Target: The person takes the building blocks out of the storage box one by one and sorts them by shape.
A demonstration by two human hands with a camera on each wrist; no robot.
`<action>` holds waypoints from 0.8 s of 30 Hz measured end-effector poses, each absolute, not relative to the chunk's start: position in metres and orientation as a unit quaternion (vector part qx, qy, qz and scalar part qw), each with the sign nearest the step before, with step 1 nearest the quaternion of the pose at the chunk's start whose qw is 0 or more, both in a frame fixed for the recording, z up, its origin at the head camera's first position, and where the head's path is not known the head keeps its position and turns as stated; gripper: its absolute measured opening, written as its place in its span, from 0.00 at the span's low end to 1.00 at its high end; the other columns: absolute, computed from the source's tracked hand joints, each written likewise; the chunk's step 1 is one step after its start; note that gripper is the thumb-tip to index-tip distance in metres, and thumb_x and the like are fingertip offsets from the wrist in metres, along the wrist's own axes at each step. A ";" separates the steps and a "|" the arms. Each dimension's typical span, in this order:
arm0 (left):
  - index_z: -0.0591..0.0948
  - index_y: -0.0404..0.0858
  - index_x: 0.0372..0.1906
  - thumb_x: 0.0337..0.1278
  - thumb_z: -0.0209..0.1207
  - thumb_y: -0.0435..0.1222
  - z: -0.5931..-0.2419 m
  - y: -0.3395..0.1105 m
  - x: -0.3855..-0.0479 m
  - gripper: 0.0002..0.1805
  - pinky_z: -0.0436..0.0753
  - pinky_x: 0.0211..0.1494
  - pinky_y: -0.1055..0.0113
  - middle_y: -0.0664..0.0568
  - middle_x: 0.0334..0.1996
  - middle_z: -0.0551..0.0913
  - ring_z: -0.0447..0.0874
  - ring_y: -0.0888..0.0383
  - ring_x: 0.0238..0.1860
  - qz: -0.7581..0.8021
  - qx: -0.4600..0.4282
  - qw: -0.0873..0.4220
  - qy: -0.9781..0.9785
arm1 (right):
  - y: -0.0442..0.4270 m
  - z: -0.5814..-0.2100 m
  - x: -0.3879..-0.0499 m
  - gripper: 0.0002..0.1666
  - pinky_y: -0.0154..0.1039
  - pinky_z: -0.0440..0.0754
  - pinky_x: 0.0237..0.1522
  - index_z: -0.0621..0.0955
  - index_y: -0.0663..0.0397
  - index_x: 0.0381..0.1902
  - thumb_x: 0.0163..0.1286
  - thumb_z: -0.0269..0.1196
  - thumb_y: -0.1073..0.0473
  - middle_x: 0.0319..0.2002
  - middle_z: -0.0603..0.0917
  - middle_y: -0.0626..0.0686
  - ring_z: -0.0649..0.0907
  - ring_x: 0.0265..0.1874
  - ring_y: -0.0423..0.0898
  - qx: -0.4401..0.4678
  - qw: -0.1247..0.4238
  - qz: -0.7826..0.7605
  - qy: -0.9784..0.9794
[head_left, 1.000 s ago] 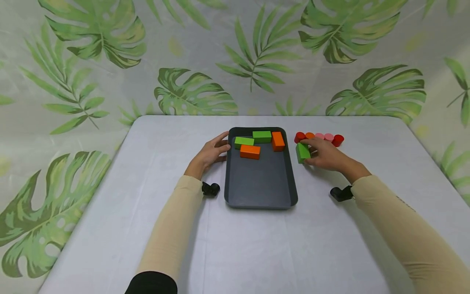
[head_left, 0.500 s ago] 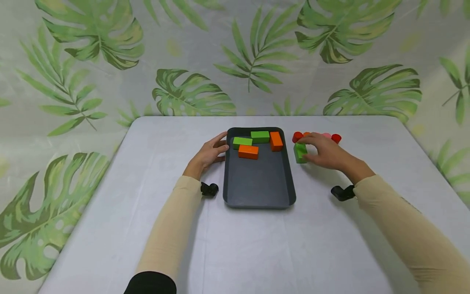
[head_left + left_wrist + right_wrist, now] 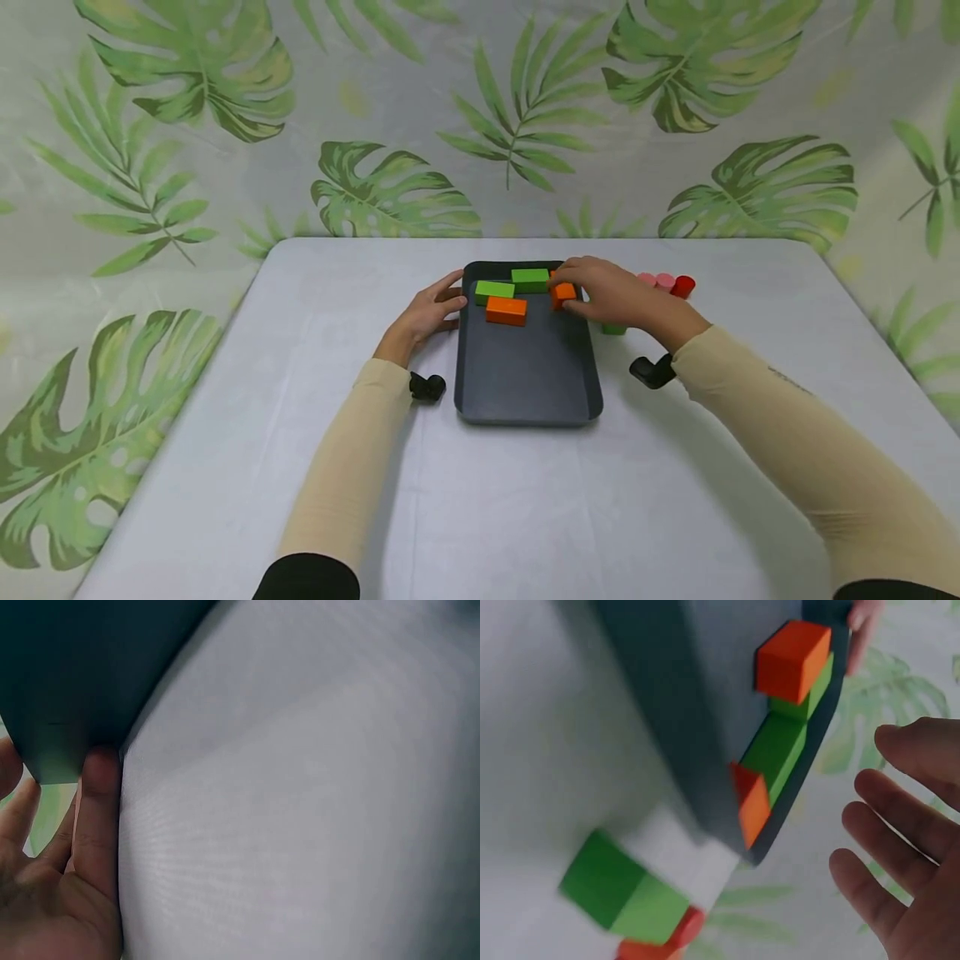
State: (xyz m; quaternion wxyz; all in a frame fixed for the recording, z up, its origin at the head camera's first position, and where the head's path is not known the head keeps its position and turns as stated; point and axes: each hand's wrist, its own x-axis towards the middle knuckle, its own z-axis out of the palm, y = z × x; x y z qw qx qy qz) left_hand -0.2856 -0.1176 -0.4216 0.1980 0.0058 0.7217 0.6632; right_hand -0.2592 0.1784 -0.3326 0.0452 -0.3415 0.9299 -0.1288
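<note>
A dark grey tray [image 3: 528, 375] lies on the table with two green blocks [image 3: 530, 281] and two orange blocks [image 3: 506, 311] towards its far end. My left hand [image 3: 426, 315] rests against the tray's left side, its fairly straight fingers touching the wall in the left wrist view. Over the tray's far right corner is my right hand [image 3: 611, 292], close to the orange block there. The right wrist view shows its fingers spread, holding nothing. Another green block [image 3: 622, 889] stands on the table right of the tray, mostly hidden by the right hand in the head view.
Beyond the right hand, a row of small pink and red cylinders [image 3: 683, 287] lies at the tray's right; the hand covers part of it. White cloth [image 3: 300, 333] covers the table. A leaf-patterned cloth [image 3: 405, 187] hangs behind.
My right hand has let go of the green block beside the tray and moved left over the tray's far right corner. The left hand stays at the tray's side.
</note>
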 end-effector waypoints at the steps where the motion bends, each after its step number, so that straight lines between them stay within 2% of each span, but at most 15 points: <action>1: 0.60 0.59 0.77 0.73 0.53 0.35 -0.422 -0.118 -0.286 0.33 0.74 0.72 0.50 0.46 0.77 0.62 0.71 0.47 0.70 0.663 0.006 0.198 0.722 | 0.173 -0.332 -0.260 0.19 0.58 0.76 0.64 0.82 0.59 0.56 0.68 0.64 0.65 0.55 0.82 0.61 0.78 0.58 0.59 -0.344 0.049 -0.129 0.929; 9: 0.59 0.58 0.78 0.74 0.52 0.35 -0.422 -0.117 -0.285 0.34 0.73 0.72 0.50 0.46 0.77 0.61 0.70 0.47 0.71 0.664 0.007 0.200 0.721 | 0.135 -0.337 -0.266 0.22 0.52 0.81 0.59 0.81 0.56 0.59 0.66 0.62 0.67 0.56 0.80 0.58 0.81 0.50 0.54 -0.371 0.081 -0.094 0.920; 14: 0.59 0.58 0.78 0.74 0.52 0.34 -0.424 -0.116 -0.286 0.34 0.73 0.72 0.50 0.46 0.76 0.62 0.70 0.47 0.71 0.667 0.008 0.200 0.718 | 0.118 -0.347 -0.270 0.24 0.51 0.83 0.56 0.81 0.57 0.60 0.65 0.61 0.70 0.54 0.79 0.60 0.82 0.48 0.56 -0.381 0.090 -0.086 0.916; 24: 0.61 0.59 0.77 0.73 0.54 0.34 -0.423 -0.117 -0.286 0.33 0.74 0.72 0.51 0.47 0.76 0.63 0.71 0.49 0.70 0.665 0.004 0.195 0.721 | 0.106 -0.358 -0.275 0.21 0.48 0.83 0.53 0.83 0.59 0.55 0.64 0.65 0.69 0.49 0.80 0.60 0.80 0.44 0.54 -0.388 0.081 -0.065 0.916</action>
